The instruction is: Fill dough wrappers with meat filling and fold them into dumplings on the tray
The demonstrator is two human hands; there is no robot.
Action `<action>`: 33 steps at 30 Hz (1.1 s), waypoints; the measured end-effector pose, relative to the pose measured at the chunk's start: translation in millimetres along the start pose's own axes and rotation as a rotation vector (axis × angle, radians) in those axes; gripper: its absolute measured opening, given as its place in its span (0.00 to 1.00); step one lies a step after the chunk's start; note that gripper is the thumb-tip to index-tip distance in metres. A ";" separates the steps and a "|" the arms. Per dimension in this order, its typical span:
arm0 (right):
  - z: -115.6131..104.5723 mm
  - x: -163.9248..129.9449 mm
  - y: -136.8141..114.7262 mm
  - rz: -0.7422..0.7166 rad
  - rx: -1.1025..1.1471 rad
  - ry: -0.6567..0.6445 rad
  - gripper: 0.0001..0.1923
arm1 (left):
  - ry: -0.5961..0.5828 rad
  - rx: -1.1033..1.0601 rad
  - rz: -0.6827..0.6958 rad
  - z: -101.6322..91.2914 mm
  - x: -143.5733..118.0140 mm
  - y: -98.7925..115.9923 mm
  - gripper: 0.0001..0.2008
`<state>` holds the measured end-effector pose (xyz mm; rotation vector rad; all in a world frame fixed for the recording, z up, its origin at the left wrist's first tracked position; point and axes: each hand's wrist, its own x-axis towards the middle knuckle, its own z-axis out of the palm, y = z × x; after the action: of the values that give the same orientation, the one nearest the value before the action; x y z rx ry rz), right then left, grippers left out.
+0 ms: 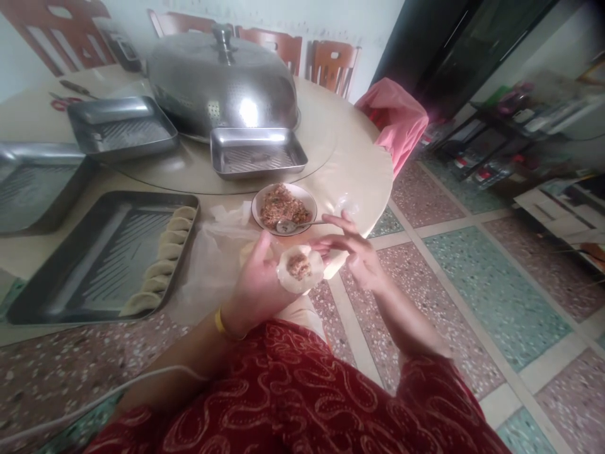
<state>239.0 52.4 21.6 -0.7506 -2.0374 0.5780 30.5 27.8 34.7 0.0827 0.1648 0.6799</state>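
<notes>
You wear a dark red garment (293,391) printed with pale curling swirls, its sleeves ending near your elbows. A thin yellow band (220,321) circles your left wrist, and both forearms are bare.

A home dining room: round table (350,157), wooden chairs (331,66), terrazzo floor (454,265).

Crowded counter, open only at the near edge

The bowl of filling (283,207) with its spoon (293,224) sits just ahead of both hands — a short, clear reach. Left of them the dumpling tray (70,265) is bare across its middle, dumplings (163,261) lining only its right side. Farther back, smaller steel trays (258,151) and the domed cover (222,82) block the way — open floor (472,277) lies to the right.
</notes>
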 end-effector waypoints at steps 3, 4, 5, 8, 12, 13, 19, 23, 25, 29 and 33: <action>1.6 6.3 -7.2 0.198 0.339 0.018 0.24 | 0.027 -0.006 -0.019 -3.6 1.4 -1.4 0.43; 1.9 9.4 -9.8 0.261 0.421 0.014 0.24 | 0.036 -0.003 -0.029 -4.3 2.0 -2.3 0.43; 2.1 12.5 -12.0 0.315 0.471 -0.002 0.24 | 0.047 0.003 -0.039 -4.5 2.8 -3.6 0.42; 3.0 20.3 -15.1 0.432 0.470 -0.085 0.29 | 0.079 0.021 -0.056 -3.6 6.1 -8.8 0.41; 5.4 27.4 -14.6 0.451 0.299 -0.170 0.33 | 0.108 0.018 -0.041 -7.0 10.7 -14.6 0.39; 5.6 28.9 -14.8 0.429 0.250 -0.177 0.33 | 0.114 0.017 -0.043 -9.1 11.3 -15.0 0.39; 3.5 21.2 -14.0 0.276 0.192 -0.120 0.29 | 0.080 0.002 -0.070 -9.5 9.0 -7.7 0.42; 5.5 -0.4 -7.6 0.064 -0.026 -0.025 0.27 | 0.046 0.001 -0.014 4.4 6.5 -0.6 0.42; 5.3 -8.5 -5.3 -0.008 -0.147 -0.010 0.26 | 0.067 0.024 0.033 8.1 5.5 2.0 0.41; 0.9 -16.3 -3.4 -0.068 -0.275 0.142 0.22 | 0.100 0.072 0.077 3.8 3.2 6.7 0.39; 7.0 -25.6 2.5 -0.241 -0.520 0.303 0.21 | 0.062 0.099 0.083 -0.5 2.1 10.0 0.36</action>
<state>245.2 35.7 1.8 -0.8133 -1.9636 -0.2075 25.8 36.8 35.2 0.1639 0.2553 0.7570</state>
